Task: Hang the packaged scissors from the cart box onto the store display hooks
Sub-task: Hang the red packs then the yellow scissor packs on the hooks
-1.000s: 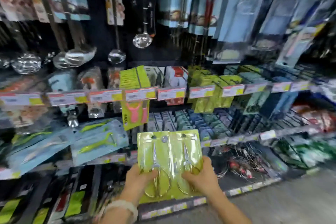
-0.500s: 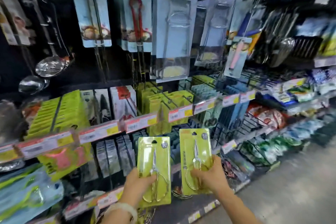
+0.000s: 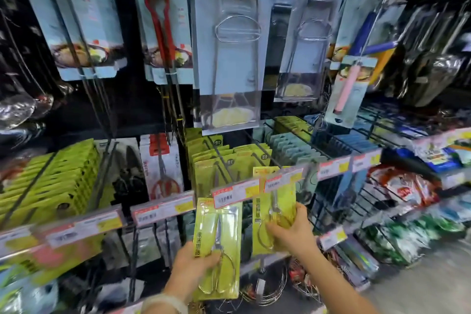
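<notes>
I hold two yellow-green scissor packs in front of the display. My left hand (image 3: 193, 265) grips the lower left edge of one scissor pack (image 3: 219, 245), which stands upright below a price rail. My right hand (image 3: 293, 232) grips the second scissor pack (image 3: 274, 211), raised higher so that its top sits behind the price tags. Just above, matching green scissor packs (image 3: 216, 160) hang in rows on black display hooks (image 3: 224, 158). The cart box is out of view.
Price-tag rails (image 3: 163, 208) run across the shelf front. Tongs and plate clips on blue cards (image 3: 229, 46) hang above. More green packs (image 3: 48, 181) fill hooks at the left, blue packs (image 3: 293, 146) at the right. Wire items lie low; grey floor (image 3: 420, 288) lies at the right.
Both hands have lifted the packs toward the hooks of matching green packs. The right pack has risen further, its top now behind the price tags. The view moved closer to the shelf.
</notes>
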